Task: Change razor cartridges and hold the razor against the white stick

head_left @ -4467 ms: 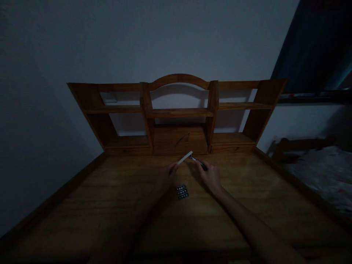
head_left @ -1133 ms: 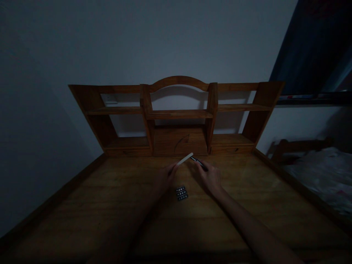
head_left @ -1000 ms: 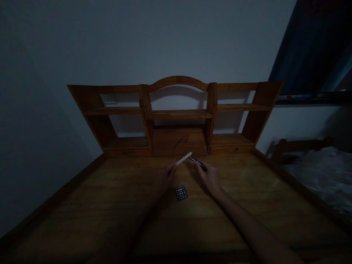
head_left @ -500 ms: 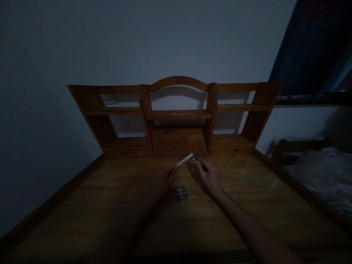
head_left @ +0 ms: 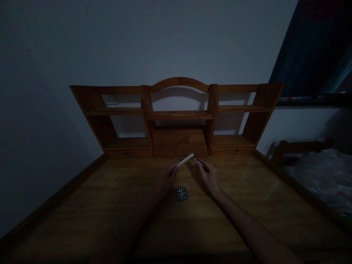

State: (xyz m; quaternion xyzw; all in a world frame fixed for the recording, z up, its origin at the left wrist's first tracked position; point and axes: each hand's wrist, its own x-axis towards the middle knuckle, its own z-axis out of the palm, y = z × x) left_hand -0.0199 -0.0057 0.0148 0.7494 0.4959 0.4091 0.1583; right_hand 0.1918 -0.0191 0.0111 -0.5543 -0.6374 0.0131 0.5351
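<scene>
A thin, straight white stick (head_left: 186,160) is pinched in the fingers of my left hand (head_left: 167,176) and slants up to the right. My right hand (head_left: 211,177) is closed around a slim black tool with a shiny part near its tip (head_left: 200,164); the dim light hides whether it is a pen or a knife. The tool's tip meets or nearly meets the far end of the stick. On the desk below, between my forearms, lie small dark pieces (head_left: 182,194) with white markings, in a short stack of rows.
The wooden desk (head_left: 110,205) has raised edges on both sides. At its back stands a wooden shelf unit (head_left: 180,115) with open compartments and low drawers. A dark curtain (head_left: 310,47) hangs at the upper right, above a bed with rumpled bedding (head_left: 324,176).
Both hands keep their grips, with the stick and the tool in nearly the same place. The whole view has shifted very slightly.
</scene>
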